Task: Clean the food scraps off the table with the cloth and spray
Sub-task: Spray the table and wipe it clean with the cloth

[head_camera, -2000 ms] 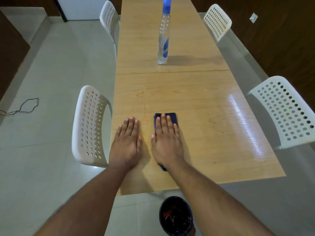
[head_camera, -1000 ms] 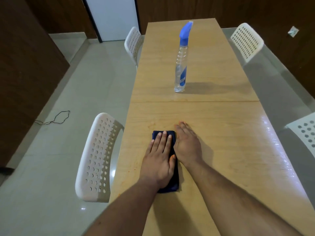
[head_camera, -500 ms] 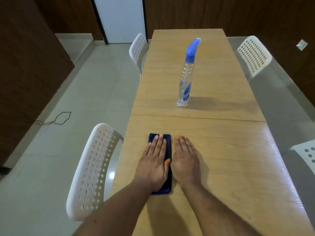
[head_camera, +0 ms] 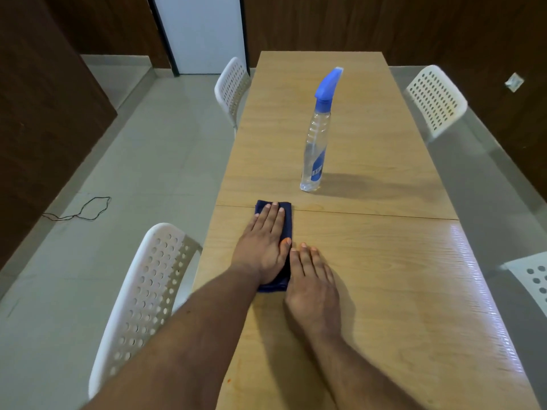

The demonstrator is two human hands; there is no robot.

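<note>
Folded dark cloth (head_camera: 286, 216) flat on table (head_camera: 384, 261), far end across the seam between the two tops. Left hand (head_camera: 263, 247) lies on it, fingers straight and together, pressing, not gripping. Right hand (head_camera: 312, 287) at the cloth's 4 o'clock, flat on bare wood, fingers straight, holding nothing. Spray bottle (head_camera: 315, 149) upright toward 1 o'clock, apart from the cloth. Small orange specks near the left edge by the forearm. Judgement: keep even palm pressure; sweep in overlapping passes toward an edge.

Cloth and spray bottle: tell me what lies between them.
Nothing but bare table in the head view, crossed by its seam, between the cloth and the spray bottle.
</note>
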